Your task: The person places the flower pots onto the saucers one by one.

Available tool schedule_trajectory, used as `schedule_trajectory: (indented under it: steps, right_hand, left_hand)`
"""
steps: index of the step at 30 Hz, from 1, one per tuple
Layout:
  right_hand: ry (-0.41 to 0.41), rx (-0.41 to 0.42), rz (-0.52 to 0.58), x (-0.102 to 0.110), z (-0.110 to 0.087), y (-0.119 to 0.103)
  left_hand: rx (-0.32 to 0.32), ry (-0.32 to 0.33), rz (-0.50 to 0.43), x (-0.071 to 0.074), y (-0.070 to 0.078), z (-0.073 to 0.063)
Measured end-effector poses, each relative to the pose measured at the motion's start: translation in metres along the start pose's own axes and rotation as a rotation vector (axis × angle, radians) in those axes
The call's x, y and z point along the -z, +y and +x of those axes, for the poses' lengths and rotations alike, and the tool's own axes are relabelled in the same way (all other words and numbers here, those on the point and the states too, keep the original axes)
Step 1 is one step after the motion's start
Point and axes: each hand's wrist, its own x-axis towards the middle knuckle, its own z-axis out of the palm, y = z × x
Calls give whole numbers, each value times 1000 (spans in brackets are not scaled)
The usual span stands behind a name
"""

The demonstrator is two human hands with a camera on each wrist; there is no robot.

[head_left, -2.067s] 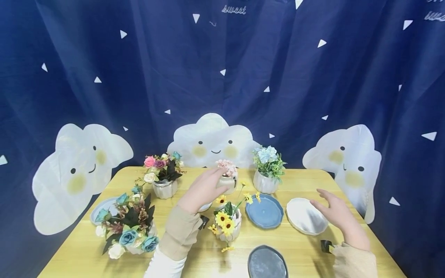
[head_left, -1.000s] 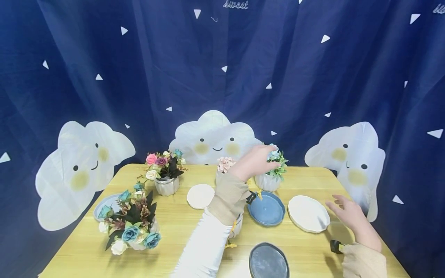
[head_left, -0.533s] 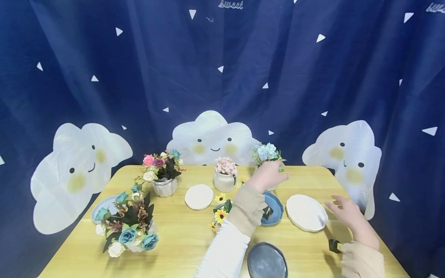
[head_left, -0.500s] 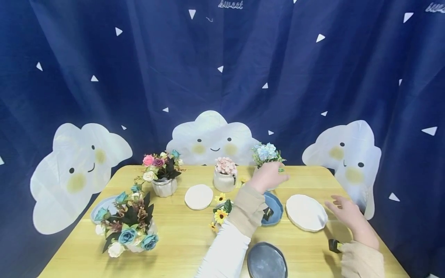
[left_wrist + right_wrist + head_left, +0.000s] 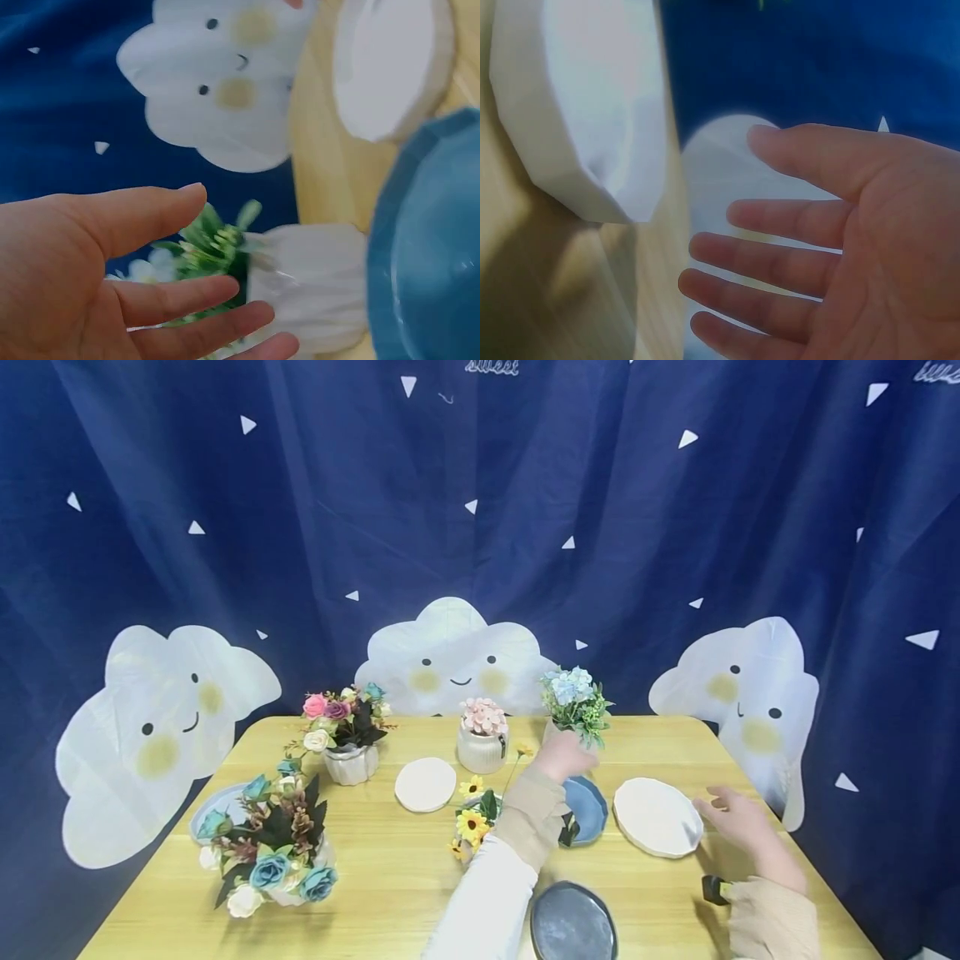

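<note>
My left hand (image 5: 564, 757) is in front of a white pot (image 5: 307, 289) of pale blue flowers with green leaves (image 5: 576, 697). In the left wrist view its thumb and fingers are spread and relaxed, close to the pot; whether they touch it cannot be told. Under that forearm lies a blue plate (image 5: 588, 810), partly covered. My right hand (image 5: 742, 827) hovers beside a white scalloped plate (image 5: 658, 817), fingers apart and holding nothing. Yellow flowers (image 5: 472, 822) in a pot are partly hidden behind the left sleeve.
Pink flowers in a white jar (image 5: 482, 750) stand at the back, near a small white plate (image 5: 425, 785). Rose pots (image 5: 352, 764) and teal flowers (image 5: 270, 864) fill the left side, by a pale plate (image 5: 217, 810). A dark grey plate (image 5: 573, 922) lies at the front.
My left hand has moved from above the pink flowers rightward past the blue flowers' top, then down to the front of their pot. The right hand has shifted slightly.
</note>
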Motion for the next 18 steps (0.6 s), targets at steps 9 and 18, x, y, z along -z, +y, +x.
schedule_trajectory:
  steps: [9, 18]
  right_hand:
    - [-32, -31, -4, -4, 2, 1]
    - [-32, -65, -12, -7, 5, 6]
  left_hand:
    - [202, 64, -262, -18, -17, 14]
    - [326, 36, -336, -26, -19, 30]
